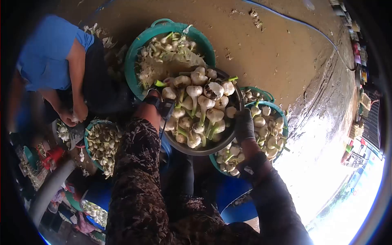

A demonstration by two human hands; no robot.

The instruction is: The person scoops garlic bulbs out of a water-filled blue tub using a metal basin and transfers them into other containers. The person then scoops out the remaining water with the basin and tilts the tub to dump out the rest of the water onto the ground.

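A dark round basin [204,152] full of garlic bulbs [205,103] with short green stems is held up in front of me. My left hand [153,100] is at its left rim, mostly hidden behind a dark wrist strap and the rim. At the right rim, my gloved right hand [244,125] grips the basin. Behind its upper left side stands a large green tub [131,65] with garlic and pale scraps. Below its right side sits a green basket [282,116] of garlic bulbs.
A co-worker in a blue shirt [51,53] sits at the left, hands together over a small container. Near them is another basket of garlic [104,143]. Blue tubs [239,213] stand by my legs. A blue hose [294,19] crosses the wet brown floor [261,53].
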